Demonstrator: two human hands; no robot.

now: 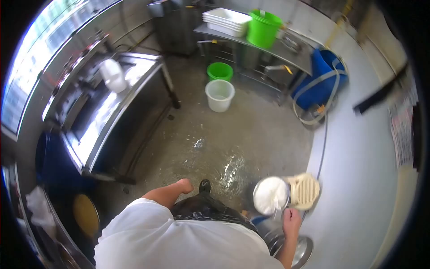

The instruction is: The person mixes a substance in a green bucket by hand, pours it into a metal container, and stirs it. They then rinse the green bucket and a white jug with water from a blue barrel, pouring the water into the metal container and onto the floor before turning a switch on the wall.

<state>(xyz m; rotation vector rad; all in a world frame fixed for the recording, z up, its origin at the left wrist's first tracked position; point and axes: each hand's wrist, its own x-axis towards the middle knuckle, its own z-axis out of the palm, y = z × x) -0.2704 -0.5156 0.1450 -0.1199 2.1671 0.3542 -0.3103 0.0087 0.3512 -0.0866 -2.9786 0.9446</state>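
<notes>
My left hand (pixel 184 185) hangs out in front of my body, its fingers curled into a loose fist, and nothing shows in it. On the other side, my right hand (pixel 292 217) is also curled closed, with no object visible in it. Just beyond the right hand stands a round container (pixel 271 196) filled with something white. A cream-coloured ribbed cover (pixel 307 192) adjoins that container. Below my right forearm is part of a shiny metal bowl (pixel 303 252), partly hidden by the arm. I wear a black apron (pixel 206 208).
On the wet floor (pixel 192 139) stand a white bucket (pixel 220 96) and a green basin (pixel 220 71). A steel sink table (pixel 105 130) is at left. White trays (pixel 226 21) and a green bucket (pixel 263 29) sit on the back table. A blue barrel (pixel 320 80) leans at right.
</notes>
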